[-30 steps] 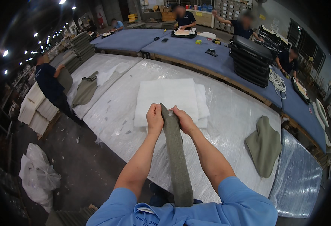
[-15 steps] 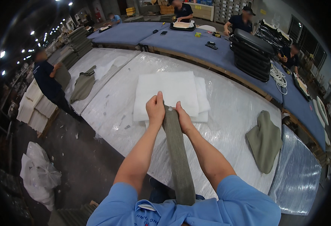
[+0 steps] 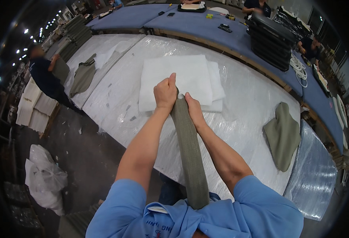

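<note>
Between my two hands runs a long grey-green fabric piece [image 3: 190,154], seen edge-on as a narrow band reaching back to my chest. My left hand [image 3: 166,93] is closed on its far end, thumb pointing up. On the other side of that end, my right hand [image 3: 192,108] grips the fabric with the thumb on top. A small white bit shows at the tip between the thumbs. Just beyond my hands lies a stack of folded white padding sheets [image 3: 174,75] on the plastic-covered table [image 3: 230,154].
Another grey-green fabric piece [image 3: 282,139] lies on the table at right, and one [image 3: 84,75] at far left. A person [image 3: 46,75] stands at the left holding a panel. Behind runs a blue-topped table [image 3: 206,33] with stacked black cushions [image 3: 267,43]. A white plastic bag [image 3: 45,178] sits on the floor.
The view has tilted downward, so the tables and far workers sit higher in the picture. Both hands keep their grip on the fabric and are stretched slightly farther from my chest.
</note>
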